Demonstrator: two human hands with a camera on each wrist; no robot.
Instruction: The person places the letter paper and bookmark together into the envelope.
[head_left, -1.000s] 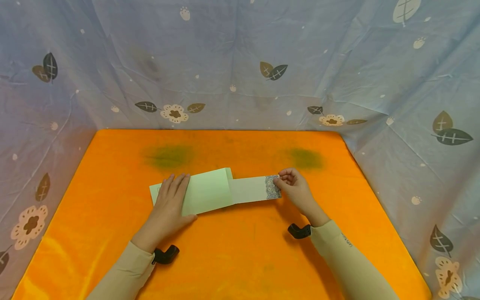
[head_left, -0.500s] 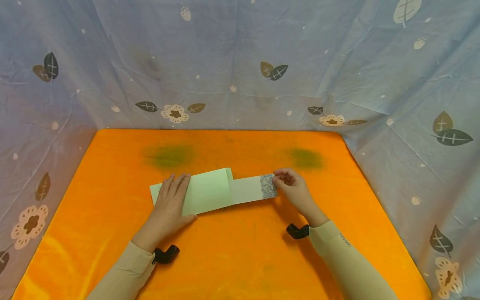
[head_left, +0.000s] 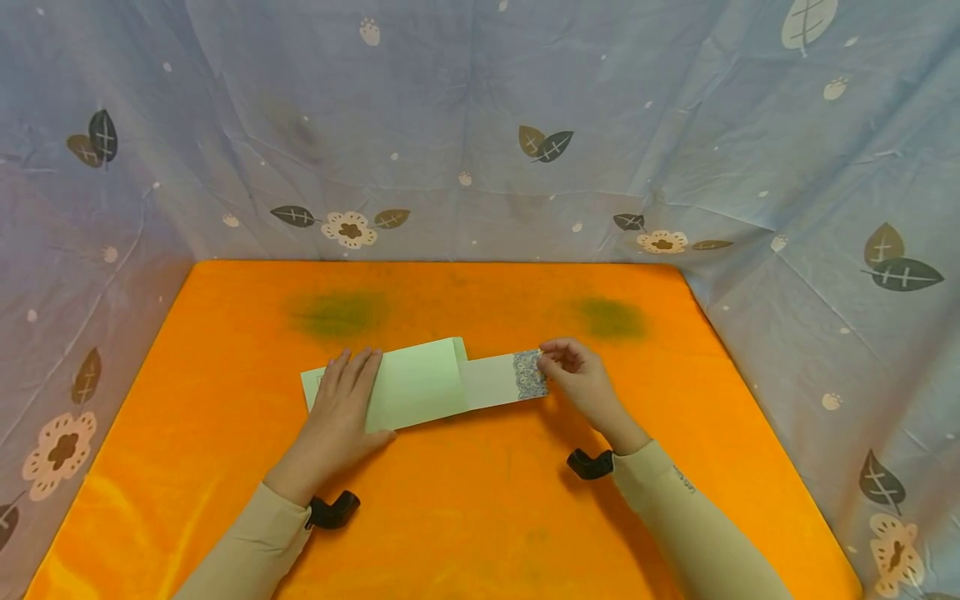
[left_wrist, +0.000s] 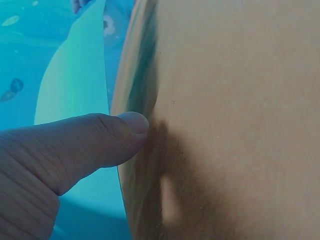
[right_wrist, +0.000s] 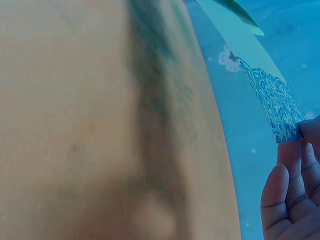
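Observation:
A pale green envelope (head_left: 420, 385) lies slanted on the orange surface in the head view, its mouth facing right. My left hand (head_left: 341, 408) rests flat on its left part with straight fingers; the thumb (left_wrist: 100, 135) reaches over the near edge in the left wrist view. Out of the mouth sticks a white card (head_left: 491, 382) with a blue lace-like pattern on its right end. My right hand (head_left: 581, 383) pinches the far corner of that end between thumb and fingers, as the right wrist view also shows at the patterned band (right_wrist: 272, 102). The card's left part is hidden inside the envelope.
The orange cloth-covered table (head_left: 480, 517) spreads around both hands. Behind and at both sides hangs a blue-grey curtain (head_left: 465, 100) with leaves and flowers. A black wrist device (head_left: 335, 510) sits below the left hand, another (head_left: 590, 464) below the right.
My right hand has moved left with the card, so less of it shows outside the envelope. The left hand and the envelope have stayed in place.

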